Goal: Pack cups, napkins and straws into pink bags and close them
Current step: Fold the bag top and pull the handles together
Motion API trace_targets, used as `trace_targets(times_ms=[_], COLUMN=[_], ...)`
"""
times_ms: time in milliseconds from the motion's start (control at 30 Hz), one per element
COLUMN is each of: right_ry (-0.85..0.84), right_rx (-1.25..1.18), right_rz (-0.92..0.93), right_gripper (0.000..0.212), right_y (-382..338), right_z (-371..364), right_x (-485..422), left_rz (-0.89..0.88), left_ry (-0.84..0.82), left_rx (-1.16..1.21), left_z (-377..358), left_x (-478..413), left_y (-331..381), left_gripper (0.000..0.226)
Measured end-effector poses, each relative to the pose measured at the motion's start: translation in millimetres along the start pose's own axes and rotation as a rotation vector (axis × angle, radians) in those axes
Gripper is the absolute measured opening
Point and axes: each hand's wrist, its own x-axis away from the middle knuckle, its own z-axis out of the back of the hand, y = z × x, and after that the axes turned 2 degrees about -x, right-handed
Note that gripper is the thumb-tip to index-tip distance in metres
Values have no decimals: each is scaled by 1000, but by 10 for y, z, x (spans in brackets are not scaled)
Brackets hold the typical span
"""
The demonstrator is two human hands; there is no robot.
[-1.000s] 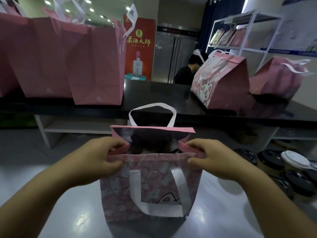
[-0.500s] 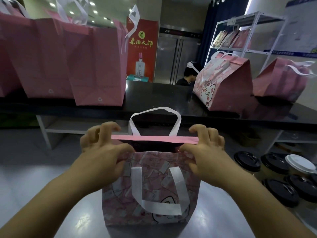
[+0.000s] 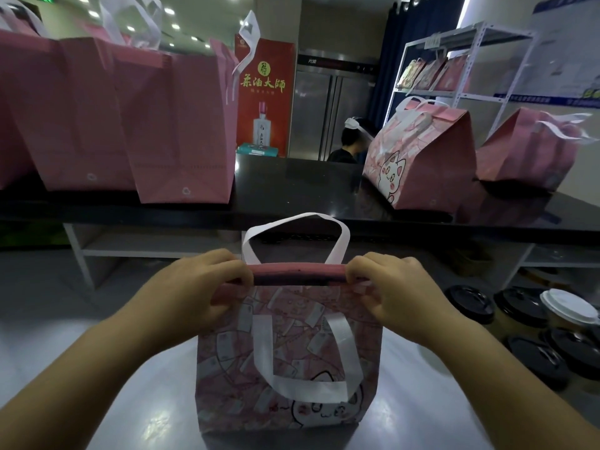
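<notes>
Left hand (image 3: 198, 290) and right hand (image 3: 394, 292) each curl closed over one end of the folded top edge of the bag (image 3: 289, 368), fingers over the far side, thumbs on the near side. The two top edges are pressed nearly together, with only a thin dark slit between them. The bag stands upright on the grey surface (image 3: 97, 368), central and close to the viewer. Its rear handle (image 3: 295, 235) arches up free behind the fold; the front handle (image 3: 305, 362) hangs flat against the printed face, above a cartoon cat.

Open surface lies to the left of the bag and in front of it. To the right, a cluster of lidded cups (image 3: 532, 329) sits near the surface's right edge, most with black lids and one with a white lid. Behind the bag runs the front edge of a raised black counter (image 3: 292, 190). It carries open pink bags (image 3: 130, 125) at left and closed bags (image 3: 418, 157) at right, with bare top between them.

Legible writing: a red poster (image 3: 264, 99) bears the yellow characters 茶油大师 above a pictured bottle. Text on the wall notices at upper right is too small to read.
</notes>
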Motion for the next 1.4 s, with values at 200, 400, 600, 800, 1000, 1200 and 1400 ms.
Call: trace_targets(times_ms=[200, 400, 600, 800, 1000, 1200, 1400], right_ry=[78, 147, 89, 109, 50, 34, 134], right_rx=[-76, -39, 43, 20, 1, 0, -59], right_rz=[-37, 106, 166, 106, 95, 100, 192], right_gripper=[30, 34, 37, 19, 35, 30, 9], right_y=[20, 41, 130, 21, -197, -344, -311], right_z=[-72, -148, -209, -180, -251, -383, -344], right_x=[13, 71, 155, 70, -186, -343, -270], left_rz=[-26, -273, -356, -314, -191, -145, -149], left_ry=[118, 148, 71, 104, 105, 126, 104], left_rx=[19, -103, -254, -218, -193, -111, -10], left_z=[-97, -89, -143, -185, -244, -349, -330], left_x=[61, 68, 113, 79, -120, -219, -131], left_y=[-60, -108, -176, -124, 57, 53, -49], left_gripper=[41, 29, 35, 48, 29, 26, 15])
